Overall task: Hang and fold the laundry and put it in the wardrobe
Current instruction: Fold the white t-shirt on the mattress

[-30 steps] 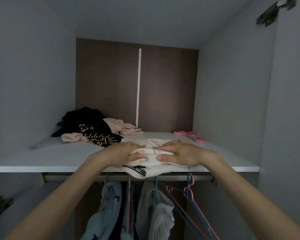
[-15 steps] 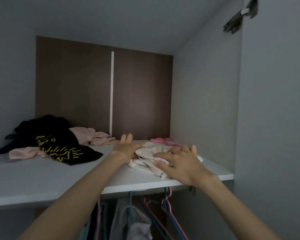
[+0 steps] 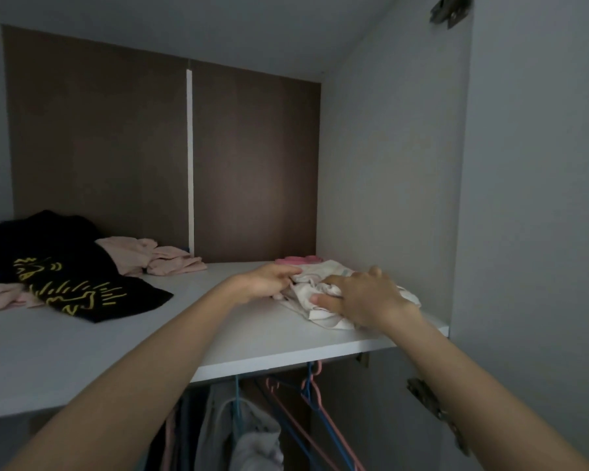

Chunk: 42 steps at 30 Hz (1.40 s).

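Crumpled cream cloth garment [image 3: 306, 292] on white wardrobe shelf [image 3: 252, 334], right end: left hand [image 3: 269, 280] pinches its edge, right hand [image 3: 364, 297] grasps it.

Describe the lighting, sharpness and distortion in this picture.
Head view: dim light, no glare; the shelf edge is brightest, the space under it around the hangers darkest. Head view: wide-angle stretch swells the forearms toward the bottom corners. Head view: the left hand and right hand gripping the white garment look slightly soft; yellow print on the black shirt is clear.
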{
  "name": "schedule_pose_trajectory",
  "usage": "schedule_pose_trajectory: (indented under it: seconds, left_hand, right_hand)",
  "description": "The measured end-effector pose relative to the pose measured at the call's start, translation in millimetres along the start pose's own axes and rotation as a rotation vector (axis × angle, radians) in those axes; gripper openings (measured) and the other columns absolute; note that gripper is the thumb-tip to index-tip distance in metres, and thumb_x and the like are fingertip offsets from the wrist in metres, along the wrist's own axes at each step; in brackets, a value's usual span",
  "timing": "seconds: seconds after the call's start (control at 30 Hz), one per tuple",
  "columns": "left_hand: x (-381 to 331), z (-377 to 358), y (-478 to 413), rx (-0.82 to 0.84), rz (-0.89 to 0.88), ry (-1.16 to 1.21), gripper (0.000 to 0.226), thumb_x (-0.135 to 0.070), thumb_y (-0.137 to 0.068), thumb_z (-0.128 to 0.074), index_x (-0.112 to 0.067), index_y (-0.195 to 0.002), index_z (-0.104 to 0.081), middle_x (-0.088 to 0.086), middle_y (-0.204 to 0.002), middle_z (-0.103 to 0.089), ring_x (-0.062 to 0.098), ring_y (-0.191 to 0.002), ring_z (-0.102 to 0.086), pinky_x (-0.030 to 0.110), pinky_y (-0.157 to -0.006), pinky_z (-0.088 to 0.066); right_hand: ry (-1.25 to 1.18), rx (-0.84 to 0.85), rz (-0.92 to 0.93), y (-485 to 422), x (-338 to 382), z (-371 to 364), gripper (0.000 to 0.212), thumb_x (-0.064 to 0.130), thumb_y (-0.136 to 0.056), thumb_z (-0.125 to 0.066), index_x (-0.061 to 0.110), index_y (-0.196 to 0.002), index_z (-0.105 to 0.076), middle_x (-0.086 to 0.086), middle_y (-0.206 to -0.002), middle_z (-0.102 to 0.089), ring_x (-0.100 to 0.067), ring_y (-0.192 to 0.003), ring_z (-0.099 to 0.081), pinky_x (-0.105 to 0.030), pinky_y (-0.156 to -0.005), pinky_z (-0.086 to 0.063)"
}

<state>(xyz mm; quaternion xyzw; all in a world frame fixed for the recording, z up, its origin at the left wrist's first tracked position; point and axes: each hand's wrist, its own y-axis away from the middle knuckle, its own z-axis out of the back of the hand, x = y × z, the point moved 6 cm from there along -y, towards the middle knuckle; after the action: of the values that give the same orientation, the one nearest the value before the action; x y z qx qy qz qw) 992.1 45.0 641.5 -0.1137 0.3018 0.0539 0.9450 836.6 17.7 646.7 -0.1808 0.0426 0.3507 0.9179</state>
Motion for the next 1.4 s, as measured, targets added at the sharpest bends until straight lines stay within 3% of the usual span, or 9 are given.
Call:
schedule_pose_trajectory:
  seconds: [0.13,0.3,0.4,0.53,0.63,0.8,1.0,1.13,1.4]
  left_hand:
    - [-8,-12,-4,0.026,-0.074,-0.130,0.050,0.000,-0.097,-0.036,-0.016,-0.144,-0.035,0.000,-0.151,-0.031,0.015,-0.137,-0.030,0.004,-0.094,-0.018]
    - [-4,-7,4,0.017,-0.038,-0.185,0.047,-0.006,-0.097,-0.038,-0.015,-0.143,-0.037,0.001,-0.150,-0.033,0.019,-0.136,-0.034,0.020,-0.109,-0.023]
    - [-6,-4,13,0.006,0.024,-0.107,0.050,-0.002,-0.092,-0.044,-0.011,-0.141,-0.039,0.003,-0.143,-0.042,0.018,-0.127,-0.043,0.018,-0.102,-0.035]
    - [-18,9,36,-0.142,0.035,0.079,0.047,-0.001,-0.091,-0.052,-0.007,-0.137,-0.043,0.009,-0.131,-0.051,0.013,-0.105,-0.049,-0.001,-0.061,-0.039]
    - [-29,27,67,-0.314,0.000,0.154,0.042,-0.009,-0.095,-0.048,-0.011,-0.137,-0.044,0.010,-0.138,-0.049,0.019,-0.121,-0.049,0.014,-0.089,-0.037]
    - [-48,38,137,-0.417,-0.098,0.334,0.040,-0.020,-0.100,-0.041,-0.020,-0.140,-0.040,0.008,-0.140,-0.047,0.020,-0.128,-0.045,0.035,-0.109,-0.035]
    - [-53,21,199,-0.432,-0.152,0.474,0.037,-0.024,-0.100,-0.041,-0.032,-0.136,-0.042,-0.005,-0.124,-0.055,0.014,-0.117,-0.052,0.028,-0.089,-0.046]
    - [-66,5,235,-0.459,-0.140,0.503,0.034,-0.024,-0.100,-0.040,-0.034,-0.132,-0.044,-0.006,-0.123,-0.056,0.011,-0.112,-0.054,0.027,-0.089,-0.047]
    - [-81,-50,327,-0.492,-0.032,0.463,0.033,-0.024,-0.099,-0.041,-0.035,-0.130,-0.044,-0.006,-0.122,-0.057,0.009,-0.113,-0.055,0.030,-0.096,-0.046]
  right_hand:
    - [0.008,0.030,-0.039,1,-3,-1,0.068,0.072,-0.087,-0.021,0.034,-0.143,-0.030,-0.011,-0.138,-0.049,-0.033,-0.118,-0.044,-0.038,-0.097,-0.034]
    - [-0.100,-0.091,-0.056,14,1,-6,0.059,0.068,-0.090,-0.024,0.040,-0.141,-0.033,-0.008,-0.145,-0.041,-0.035,-0.125,-0.035,-0.044,-0.103,-0.028]
    - [-0.321,-0.106,-0.030,26,2,-4,0.051,0.061,-0.092,-0.034,0.042,-0.139,-0.037,0.000,-0.148,-0.037,-0.032,-0.128,-0.030,-0.044,-0.107,-0.024]
    - [-0.542,-0.220,0.014,43,-6,20,0.040,0.046,-0.090,-0.051,0.034,-0.128,-0.053,-0.001,-0.130,-0.059,-0.028,-0.122,-0.048,-0.041,-0.102,-0.041]
    - [-0.698,-0.353,-0.009,65,-11,45,0.031,0.034,-0.092,-0.053,0.028,-0.121,-0.061,0.003,-0.123,-0.063,-0.019,-0.116,-0.055,-0.031,-0.097,-0.045]
    - [-0.912,-0.374,0.015,111,0,67,0.028,0.026,-0.094,-0.053,0.024,-0.121,-0.062,0.009,-0.119,-0.064,-0.005,-0.092,-0.059,-0.018,-0.086,-0.040]
    - [-1.128,-0.357,0.027,162,10,55,0.024,0.020,-0.092,-0.057,0.023,-0.115,-0.065,0.014,-0.108,-0.063,0.004,-0.089,-0.058,-0.011,-0.079,-0.044]
    - [-1.306,-0.325,0.037,194,15,46,0.020,0.013,-0.092,-0.058,0.021,-0.108,-0.067,0.007,-0.110,-0.067,-0.003,-0.105,-0.060,-0.018,-0.093,-0.046]
    - [-1.476,-0.183,0.049,261,28,22,0.019,0.015,-0.092,-0.058,0.023,-0.108,-0.064,0.004,-0.104,-0.068,0.000,-0.090,-0.060,-0.009,-0.076,-0.045]
